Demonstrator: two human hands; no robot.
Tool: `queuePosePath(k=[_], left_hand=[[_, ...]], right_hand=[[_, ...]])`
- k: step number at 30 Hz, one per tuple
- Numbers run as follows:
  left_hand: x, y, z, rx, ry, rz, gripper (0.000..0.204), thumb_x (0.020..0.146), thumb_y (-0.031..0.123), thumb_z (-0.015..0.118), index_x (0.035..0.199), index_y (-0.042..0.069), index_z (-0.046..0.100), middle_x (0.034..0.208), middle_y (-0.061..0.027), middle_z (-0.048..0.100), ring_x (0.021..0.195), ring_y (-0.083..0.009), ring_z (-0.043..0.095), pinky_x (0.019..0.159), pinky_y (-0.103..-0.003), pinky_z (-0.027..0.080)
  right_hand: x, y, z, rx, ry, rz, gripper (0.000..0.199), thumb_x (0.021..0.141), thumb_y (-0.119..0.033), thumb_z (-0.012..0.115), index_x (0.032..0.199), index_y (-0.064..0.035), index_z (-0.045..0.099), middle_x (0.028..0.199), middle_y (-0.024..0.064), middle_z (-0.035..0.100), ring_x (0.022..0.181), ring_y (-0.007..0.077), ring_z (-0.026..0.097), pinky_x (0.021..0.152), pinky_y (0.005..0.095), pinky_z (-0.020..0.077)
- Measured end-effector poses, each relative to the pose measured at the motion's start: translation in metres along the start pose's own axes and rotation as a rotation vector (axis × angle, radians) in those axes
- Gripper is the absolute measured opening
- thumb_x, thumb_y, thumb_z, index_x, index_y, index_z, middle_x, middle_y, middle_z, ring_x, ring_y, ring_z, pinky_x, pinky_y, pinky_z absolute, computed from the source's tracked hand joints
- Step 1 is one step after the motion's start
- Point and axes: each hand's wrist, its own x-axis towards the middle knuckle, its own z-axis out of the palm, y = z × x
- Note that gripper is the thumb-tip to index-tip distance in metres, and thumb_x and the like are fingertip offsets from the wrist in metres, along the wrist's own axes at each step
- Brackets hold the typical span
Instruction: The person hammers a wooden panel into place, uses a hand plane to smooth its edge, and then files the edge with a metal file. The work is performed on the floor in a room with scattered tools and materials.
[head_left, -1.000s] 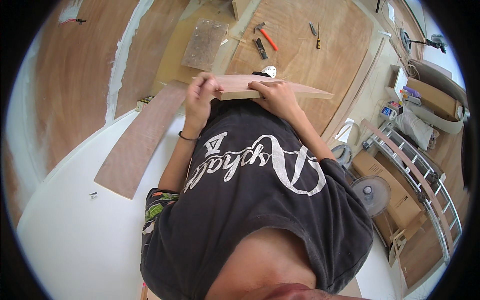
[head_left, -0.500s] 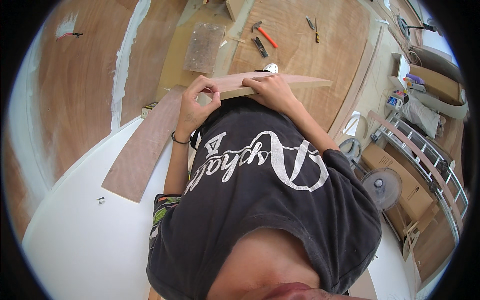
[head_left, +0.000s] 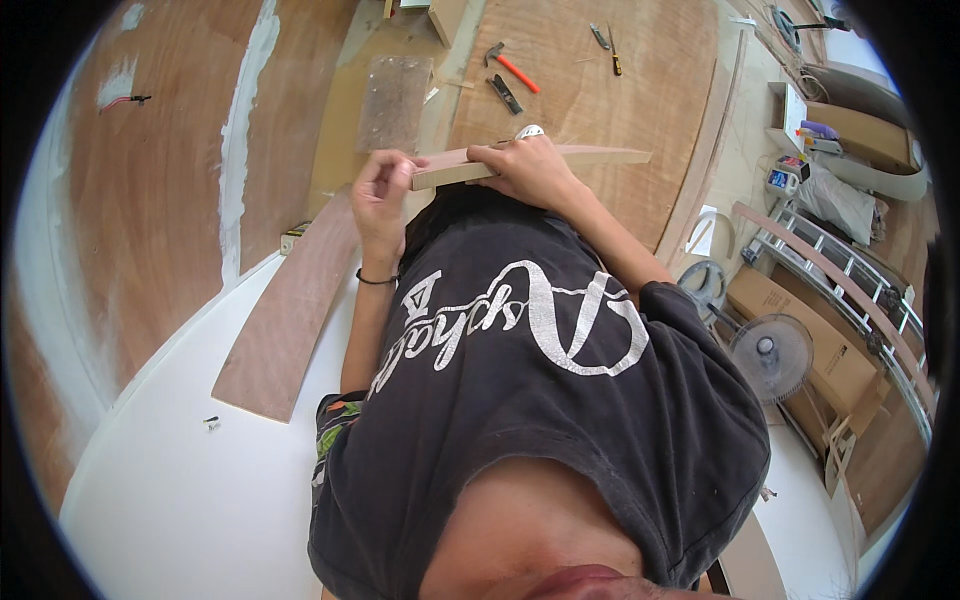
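So the right hand has a solid grip on the pale, slightly curved wooden board, fingers wrapped over its top and under the near edge. That board sits crosswise right in front of the person's black T-shirt with white lettering. The left hand is at the board's left end, thumb and fingertips bunched together; can't tell if they're actually pinching the wood or just touching it.

Left of the board, and nearer the person, there's a long reddish-brown plywood strip lying at a slant. Beyond the board you've got a claw hammer with an orange handle, a narrow black tool just beside it, and farther right a yellow-and-black screwdriver. Well off to the board's right there's a round grey fan.
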Motion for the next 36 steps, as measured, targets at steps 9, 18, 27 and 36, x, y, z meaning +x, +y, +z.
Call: queuePosePath(k=[9,18,27,36], left_hand=[[0.015,0.027,-0.025,0.437,-0.220,0.225,0.036,0.090,0.027,0.075,0.111,0.002,0.062,0.108,-0.0093,0.069,0.105,-0.0208,0.066,0.094,-0.032,0.049],[0.000,0.017,0.011,0.366,0.040,0.422,0.039,0.073,0.013,0.089,0.098,0.002,0.062,0.097,-0.0094,0.068,0.087,-0.0182,0.062,0.080,-0.030,0.048],[0.004,0.124,-0.009,0.332,0.293,0.598,0.034,0.087,0.030,0.079,0.092,0.003,0.060,0.097,-0.0050,0.061,0.088,-0.0151,0.056,0.078,-0.029,0.043],[-0.004,0.165,-0.002,0.405,0.402,0.771,0.043,0.088,0.044,0.076,0.095,0.005,0.059,0.097,-0.0051,0.060,0.088,-0.0140,0.055,0.078,-0.030,0.044]], right_hand=[[0.001,-0.007,-0.005,0.010,-0.023,-0.034,0.037,0.082,-0.038,0.074,0.113,-0.0188,0.064,0.072,0.0106,0.070,0.067,0.0341,0.069,0.057,0.0461,0.0515],[0.019,-0.031,-0.096,0.098,-0.060,-0.029,0.040,0.082,-0.040,0.076,0.114,-0.0174,0.065,0.077,0.0103,0.070,0.074,0.0330,0.069,0.061,0.0431,0.0522],[-0.041,0.080,-0.149,1.429,1.180,0.420,0.046,0.098,-0.029,0.037,0.126,0.0012,0.059,0.131,0.0232,0.061,0.130,0.0364,0.051,0.109,0.0476,0.0365],[-0.010,0.093,-0.153,1.712,1.002,0.066,0.015,0.095,-0.013,0.044,0.104,-0.0062,0.053,0.124,0.0312,0.062,0.122,0.0376,0.058,0.107,0.0480,0.0420]])
